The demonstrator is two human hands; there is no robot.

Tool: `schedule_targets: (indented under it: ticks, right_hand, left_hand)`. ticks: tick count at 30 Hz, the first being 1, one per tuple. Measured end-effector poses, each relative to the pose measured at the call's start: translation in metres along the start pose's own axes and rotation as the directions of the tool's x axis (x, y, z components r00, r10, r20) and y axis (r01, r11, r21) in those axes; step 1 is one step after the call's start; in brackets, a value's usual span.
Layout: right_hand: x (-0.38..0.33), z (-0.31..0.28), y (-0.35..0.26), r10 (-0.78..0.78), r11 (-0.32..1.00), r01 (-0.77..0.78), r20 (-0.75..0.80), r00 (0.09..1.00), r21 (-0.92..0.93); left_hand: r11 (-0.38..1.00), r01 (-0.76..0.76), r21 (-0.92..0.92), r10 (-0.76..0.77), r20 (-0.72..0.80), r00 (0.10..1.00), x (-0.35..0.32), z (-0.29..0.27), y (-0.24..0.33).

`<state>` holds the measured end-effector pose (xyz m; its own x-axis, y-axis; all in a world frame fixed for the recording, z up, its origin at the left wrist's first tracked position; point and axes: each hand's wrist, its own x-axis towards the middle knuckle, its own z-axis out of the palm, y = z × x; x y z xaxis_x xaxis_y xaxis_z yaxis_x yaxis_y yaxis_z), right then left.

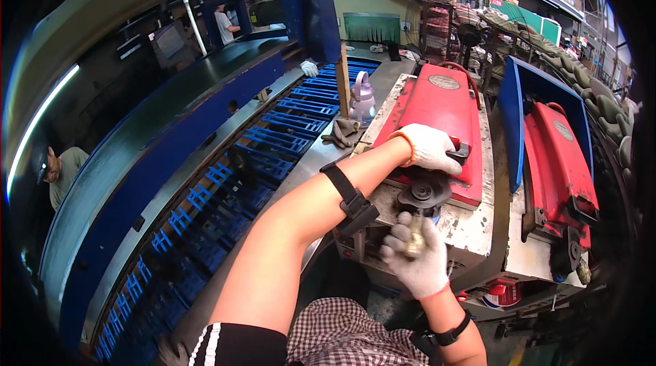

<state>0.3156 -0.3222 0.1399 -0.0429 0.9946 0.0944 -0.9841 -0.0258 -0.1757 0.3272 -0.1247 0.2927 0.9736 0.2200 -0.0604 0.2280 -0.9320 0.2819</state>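
Note:
My left hand, in a white knit glove, reaches across the near part of a red machine cover. Its fingers are closed round the black handle on that cover. Below it, a black round part with a central bolt sticks out at the machine's front. My right hand, gloved too, is just under this part. Its fingers curl round a yellowish, shiny piece; blur hides its exact kind and whether it joins the machine.
To the right stands a second red-covered machine beside a blue panel. A conveyor with blue racks runs along the left. Dark gloves and a lilac bottle lie between. People are beyond the conveyor.

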Motion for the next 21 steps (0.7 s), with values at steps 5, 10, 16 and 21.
schedule_targets:
  ticks: [5, 10, 16, 21]
  right_hand:
    - [-0.080, 0.018, -0.057, -0.254, 0.935, 0.168, -0.257, 0.932, -0.313]
    - [-0.183, 0.004, -0.175, -0.752, -0.277, 0.158, 0.316, 0.578, -0.948]
    - [-0.270, 0.035, -0.268, -0.758, -0.477, -0.841, 0.603, 0.248, -0.254]
    - [-0.295, 0.047, -0.268, -0.951, -0.259, -0.928, 0.238, 0.197, -0.269]
  left_hand:
    - [1.000, 0.026, 0.017, -0.024, -0.115, 0.993, -0.008, 0.002, 0.010]
    - [0.965, 0.132, -0.225, -0.219, -0.425, 0.878, -0.002, 0.021, 0.031]
    - [0.972, -0.233, 0.026, 0.172, -0.752, 0.636, 0.013, 0.051, 0.081]
    - [0.891, -0.453, -0.020, 0.357, -0.585, 0.729, 0.053, 0.076, 0.168]
